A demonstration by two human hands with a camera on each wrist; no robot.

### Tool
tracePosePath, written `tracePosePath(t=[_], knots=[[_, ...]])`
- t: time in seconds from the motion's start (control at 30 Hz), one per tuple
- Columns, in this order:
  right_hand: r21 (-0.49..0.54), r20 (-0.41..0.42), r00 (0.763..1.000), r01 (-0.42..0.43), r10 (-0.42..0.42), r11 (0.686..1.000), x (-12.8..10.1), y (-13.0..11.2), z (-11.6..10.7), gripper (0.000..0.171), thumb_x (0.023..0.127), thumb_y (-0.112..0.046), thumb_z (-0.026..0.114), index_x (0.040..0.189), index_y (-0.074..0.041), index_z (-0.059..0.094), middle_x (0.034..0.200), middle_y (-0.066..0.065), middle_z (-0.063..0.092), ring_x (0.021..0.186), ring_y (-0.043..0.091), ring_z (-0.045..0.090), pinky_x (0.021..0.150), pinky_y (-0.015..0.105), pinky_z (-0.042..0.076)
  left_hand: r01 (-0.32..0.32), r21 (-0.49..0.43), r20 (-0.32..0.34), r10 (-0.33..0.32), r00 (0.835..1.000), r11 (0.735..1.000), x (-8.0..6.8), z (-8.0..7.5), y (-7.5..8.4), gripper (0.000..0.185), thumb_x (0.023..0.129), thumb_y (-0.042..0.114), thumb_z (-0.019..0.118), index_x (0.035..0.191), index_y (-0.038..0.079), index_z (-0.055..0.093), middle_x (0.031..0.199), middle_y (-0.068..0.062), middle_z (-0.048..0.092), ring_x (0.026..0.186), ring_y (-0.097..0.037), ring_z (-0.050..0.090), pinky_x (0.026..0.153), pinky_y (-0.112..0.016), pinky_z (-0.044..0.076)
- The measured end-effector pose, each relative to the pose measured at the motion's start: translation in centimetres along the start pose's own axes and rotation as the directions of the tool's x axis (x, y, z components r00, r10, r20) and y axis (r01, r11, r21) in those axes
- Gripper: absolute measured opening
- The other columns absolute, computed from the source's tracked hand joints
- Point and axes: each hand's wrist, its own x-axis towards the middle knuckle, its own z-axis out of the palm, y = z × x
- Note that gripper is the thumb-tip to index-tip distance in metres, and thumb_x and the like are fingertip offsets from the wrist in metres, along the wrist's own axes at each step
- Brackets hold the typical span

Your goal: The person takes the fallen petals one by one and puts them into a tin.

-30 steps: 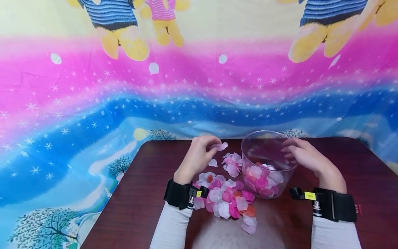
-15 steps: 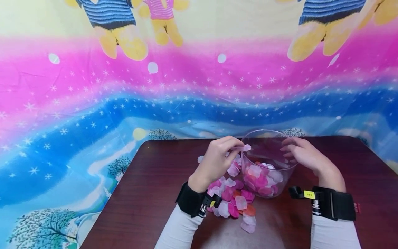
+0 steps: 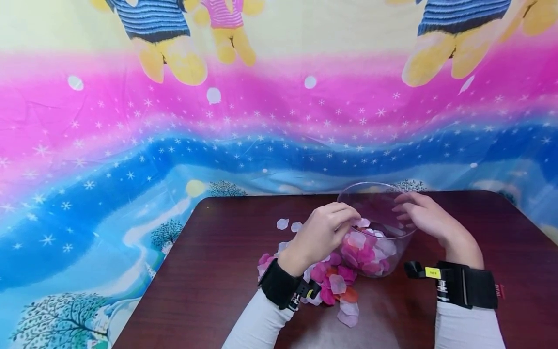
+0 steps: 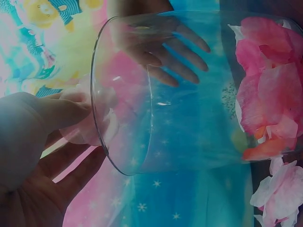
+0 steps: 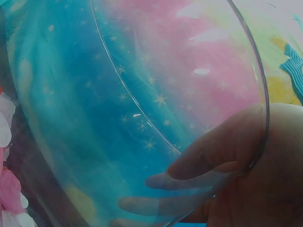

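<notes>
A clear plastic bowl [image 3: 394, 252] stands on the dark wooden table [image 3: 218, 252], partly filled with pink and white petals [image 3: 366, 252]. My left hand [image 3: 354, 221] pinches a pale petal [image 3: 363, 223] just over the bowl's near-left rim. In the left wrist view the petal [image 4: 83, 135] sits between thumb and fingers [image 4: 52, 113] at the rim of the bowl [image 4: 102, 118]. My right hand [image 3: 407, 213] grips the bowl's right rim; its fingers [image 5: 208, 158] show through the bowl wall [image 5: 118, 94]. A heap of petals [image 3: 333, 286] lies left of the bowl.
Two loose pale petals [image 3: 283, 224] lie apart from the heap, farther back on the table. A bright printed cloth [image 3: 131, 145] hangs behind the table's far edge. Black wrist straps [image 3: 281, 286] sit on both white sleeves.
My left hand carried the pale petal from above the heap rightward to the bowl's rim and lowered it a little. The right hand and the bowl stayed put.
</notes>
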Motion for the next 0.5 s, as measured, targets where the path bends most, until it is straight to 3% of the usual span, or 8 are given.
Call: tracePosePath(t=[0.5], knots=[[-0.003, 0.001, 1.000, 0.003, -0.003, 1.000, 0.03, 0.06, -0.01, 0.048, 0.110, -0.018, 0.025, 0.144, 0.014, 0.037, 0.138, 0.038, 0.052, 0.121, 0.052, 0.057, 0.090, 0.052, 0.057, 0.012, 0.008, 0.018, -0.013, 1.000, 1.000, -0.01, -0.31, -0.09, 0.021, 0.095, 0.004, 0.072, 0.115, 0.006, 0.074, 0.112, -0.005, 0.073, 0.110, -0.016, 0.067, 0.102, -0.016, 0.046]])
